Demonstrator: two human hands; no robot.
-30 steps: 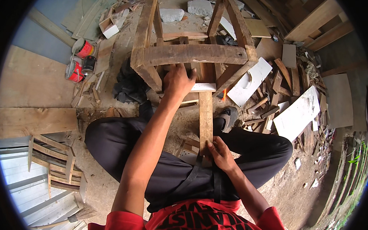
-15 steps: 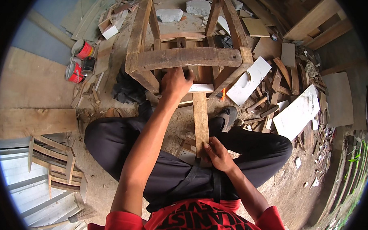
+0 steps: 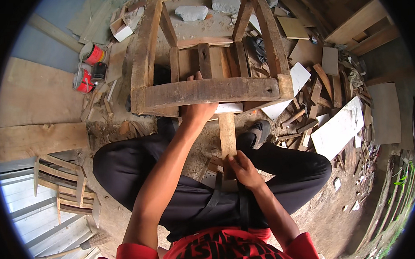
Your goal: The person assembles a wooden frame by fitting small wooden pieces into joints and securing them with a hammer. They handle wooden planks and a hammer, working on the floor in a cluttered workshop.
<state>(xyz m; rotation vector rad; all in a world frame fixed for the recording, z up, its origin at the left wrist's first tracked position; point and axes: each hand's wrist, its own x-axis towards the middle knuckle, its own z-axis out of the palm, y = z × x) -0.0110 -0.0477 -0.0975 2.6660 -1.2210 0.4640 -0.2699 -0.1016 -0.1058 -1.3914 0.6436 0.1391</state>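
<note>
A rough wooden stool-like frame (image 3: 210, 92) stands in front of me, its thick near rail crossing the view. My left hand (image 3: 198, 112) reaches under that rail into the frame. The rail covers most of its fingers; a little of them shows beyond it, beside a short inner post (image 3: 204, 61). What they touch is hidden. A narrow wooden slat (image 3: 227, 133) runs from a white-faced strip (image 3: 228, 108) under the rail back toward my lap. My right hand (image 3: 246, 170) is closed on the slat's near end, thumb along its right edge.
Red paint tins (image 3: 93, 54) and a black can (image 3: 99, 73) stand at left. Wood offcuts (image 3: 313, 96) and a white board (image 3: 337, 127) litter the right. Grey stone blocks (image 3: 191, 12) lie beyond the frame. A slatted wooden piece (image 3: 65, 182) and a broom (image 3: 93, 241) are lower left.
The wooden frame has shifted toward me, its near rail now covering most of my left hand. My right hand stays on the slat with little movement.
</note>
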